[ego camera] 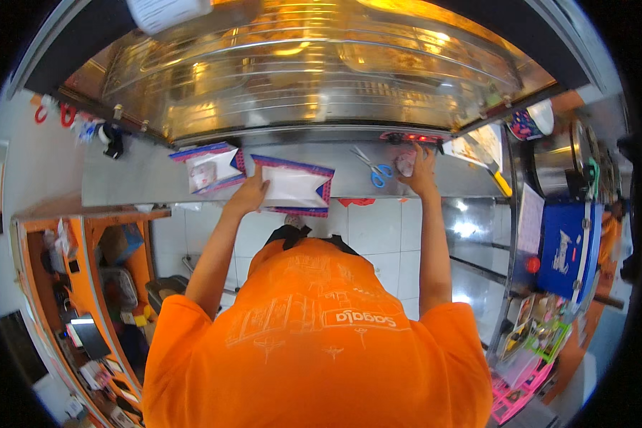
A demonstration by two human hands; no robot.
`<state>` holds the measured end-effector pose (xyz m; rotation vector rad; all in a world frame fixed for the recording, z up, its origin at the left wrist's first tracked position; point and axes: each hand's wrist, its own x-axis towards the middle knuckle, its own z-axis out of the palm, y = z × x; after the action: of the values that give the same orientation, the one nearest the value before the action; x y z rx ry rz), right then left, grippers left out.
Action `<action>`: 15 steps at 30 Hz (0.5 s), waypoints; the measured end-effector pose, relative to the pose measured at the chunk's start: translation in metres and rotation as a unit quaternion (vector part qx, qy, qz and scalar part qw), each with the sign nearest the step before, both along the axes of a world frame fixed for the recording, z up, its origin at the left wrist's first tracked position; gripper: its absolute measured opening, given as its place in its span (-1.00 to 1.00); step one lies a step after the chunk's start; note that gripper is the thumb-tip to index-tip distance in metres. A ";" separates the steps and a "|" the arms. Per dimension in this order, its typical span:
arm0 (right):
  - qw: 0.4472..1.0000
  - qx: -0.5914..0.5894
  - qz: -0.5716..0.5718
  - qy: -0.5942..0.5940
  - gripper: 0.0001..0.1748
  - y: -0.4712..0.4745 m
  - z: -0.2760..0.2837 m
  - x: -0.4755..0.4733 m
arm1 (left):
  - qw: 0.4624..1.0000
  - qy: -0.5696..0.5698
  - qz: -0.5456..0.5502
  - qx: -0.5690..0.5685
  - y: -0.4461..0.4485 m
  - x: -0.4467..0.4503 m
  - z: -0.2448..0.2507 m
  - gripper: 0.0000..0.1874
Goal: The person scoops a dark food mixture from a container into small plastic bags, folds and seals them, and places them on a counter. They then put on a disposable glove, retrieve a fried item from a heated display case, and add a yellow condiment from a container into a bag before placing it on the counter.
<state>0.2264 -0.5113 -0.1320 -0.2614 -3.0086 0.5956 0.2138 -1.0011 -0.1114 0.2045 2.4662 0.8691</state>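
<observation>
On the metal counter (pixel 139 176) lies a printed paper food sleeve (pixel 294 184) with a pink and blue border. My left hand (pixel 250 191) rests on its left edge, the thumb over the paper. A similar sleeve (pixel 222 163), with a small clear packet (pixel 202 175) on it, lies to the left. At the right, my right hand (pixel 422 174) has its fingers around the edge of a small clear packet with pinkish contents (pixel 405 162); whether it grips the packet is unclear. Scissors with blue handles (pixel 379 174) lie between my hands.
A lit glass display warmer (pixel 310 107) with wire racks stands behind the counter. Right of my right hand are a knife with a yellow handle (pixel 500 182) and a cutting board (pixel 473 147). Farther right stand a large metal pot (pixel 556 155) and a blue cooler box (pixel 564 251).
</observation>
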 end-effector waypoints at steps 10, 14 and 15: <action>0.867 -0.460 -0.131 -0.140 -0.17 0.024 -0.024 -0.032 | 0.984 0.125 0.125 -0.018 0.021 0.002 -0.068 -0.31; 0.715 -0.682 0.008 -0.157 -0.38 -0.083 0.051 -0.003 | 0.977 0.166 0.119 -0.064 0.029 -0.003 -0.074 -0.42; 0.719 -0.660 0.024 -0.215 -0.37 -0.118 0.057 -0.001 | 0.980 0.158 0.094 -0.078 0.029 -0.007 -0.075 -0.44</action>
<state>0.2257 -0.6293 -0.0754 -0.3742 -2.1943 2.8825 0.2071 -0.9721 -0.1864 0.0585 2.8748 0.7620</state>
